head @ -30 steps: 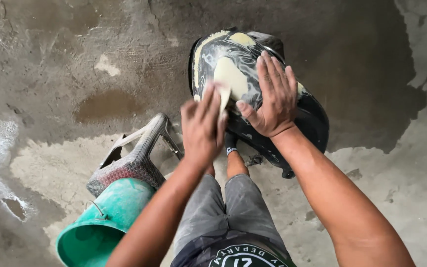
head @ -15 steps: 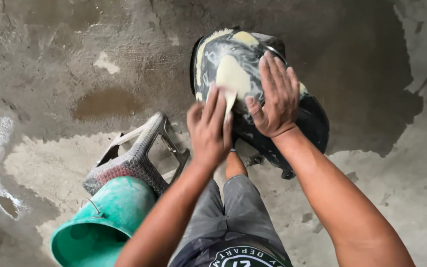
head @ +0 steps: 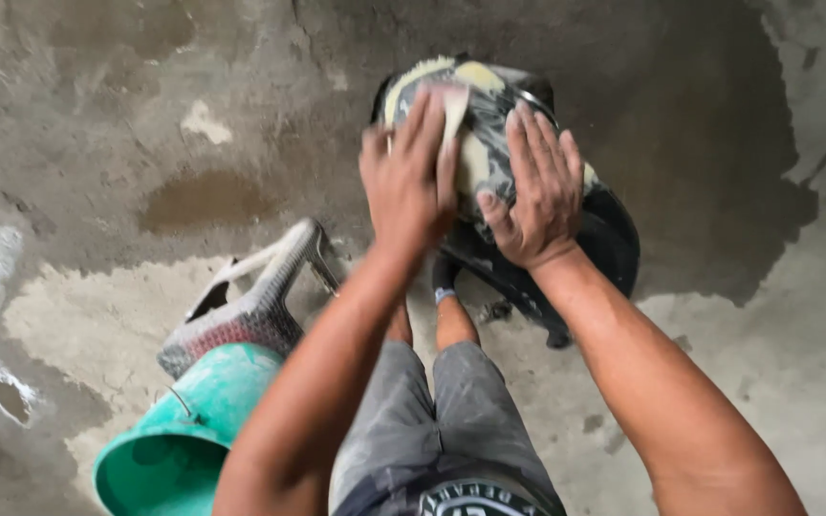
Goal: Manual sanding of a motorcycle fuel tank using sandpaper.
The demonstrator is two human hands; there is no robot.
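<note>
Wet, patchy concrete floor [head: 145, 96] fills the view, and nearest on the left a green bucket [head: 184, 440] lies tipped beside an overturned grey plastic stool [head: 260, 296]. Past the person's knees, a black curved panel [head: 566, 239] smeared with pale filler stands on the floor right of centre. The left hand [head: 408, 177] presses a pale sanding sheet [head: 453, 110] against its far top, fingers closed over it, while the right hand [head: 537, 191] lies open and flat on the panel.

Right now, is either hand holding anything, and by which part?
The left hand presses a pale sanding pad under its fingers; the right hand lies flat on the black panel.
</note>
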